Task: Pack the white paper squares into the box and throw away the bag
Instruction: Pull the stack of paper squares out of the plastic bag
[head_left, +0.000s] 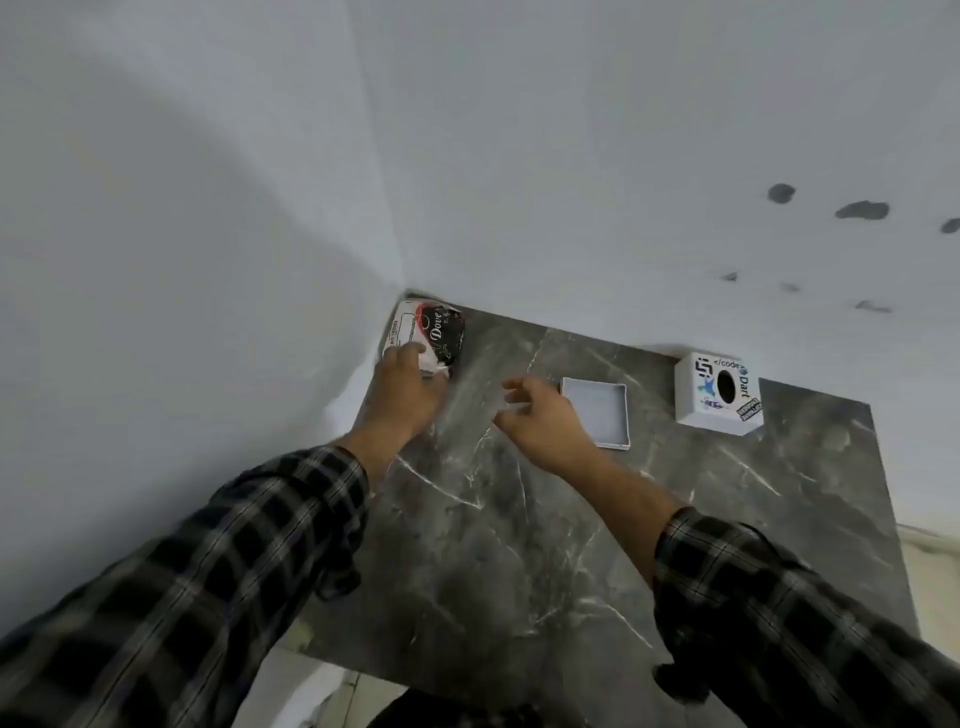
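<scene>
A crumpled bag (434, 328), white, black and red with "Dove" printed on it, lies in the table's far left corner against the walls. My left hand (402, 395) covers its near end, fingers closed on it. My right hand (540, 421) hovers over the middle of the table, fingers apart and blurred, with nothing clearly in it. Just right of that hand lies a shallow open white square box (602, 415), which looks empty. No loose white paper squares show; the bag's contents are hidden.
A white cube box (714, 397) with stickers and a round black hole stands at the back right by the wall. The dark marble table (493, 545) sits in a corner between two white walls. A faint glossy streak lies between my hands.
</scene>
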